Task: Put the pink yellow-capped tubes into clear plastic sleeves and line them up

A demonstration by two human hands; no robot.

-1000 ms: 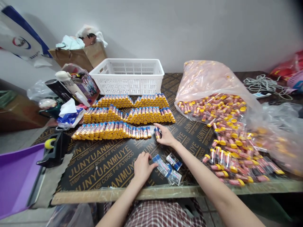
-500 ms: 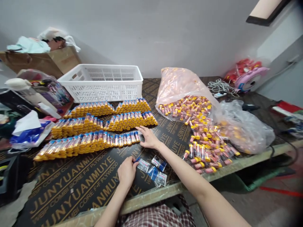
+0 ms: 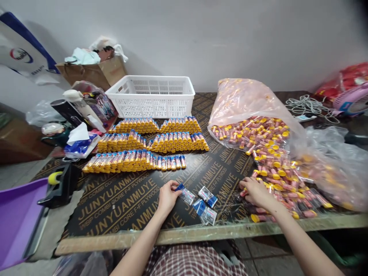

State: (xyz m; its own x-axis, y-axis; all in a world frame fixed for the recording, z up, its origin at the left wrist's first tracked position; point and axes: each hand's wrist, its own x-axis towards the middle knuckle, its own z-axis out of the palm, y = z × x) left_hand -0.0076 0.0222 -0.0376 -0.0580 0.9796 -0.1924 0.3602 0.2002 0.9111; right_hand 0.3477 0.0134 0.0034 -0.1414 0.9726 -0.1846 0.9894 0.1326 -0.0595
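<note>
My left hand point(image 3: 169, 197) is closed, its fingertips pinching the blue end of a small clear-and-blue plastic sleeve point(image 3: 188, 196) near the table's front. Beside it lie a few similar sleeves point(image 3: 206, 212), some overlapping. To the right, my right hand point(image 3: 255, 191) is at the near-left edge of a loose pile of small pink tubes with yellow caps point(image 3: 276, 172). Its fingers are closed round one tube point(image 3: 243, 192), partly hidden by the hand. Stacked rows of tubes with blue wrapping and yellow ends point(image 3: 123, 161) lie at the left; the front row ends in a single layer point(image 3: 171, 162).
Behind the rows stands a white plastic basket point(image 3: 152, 105). A large translucent bag point(image 3: 241, 97) spills tubes at the back right, with another clear bag point(image 3: 339, 172) beside it. A tape dispenser point(image 3: 59, 186) and a purple tray point(image 3: 20, 218) are at the left.
My right hand has moved from the end of the front row to the tube pile and closed on a tube. The view has turned left; my left hand still pinches the sleeve.
</note>
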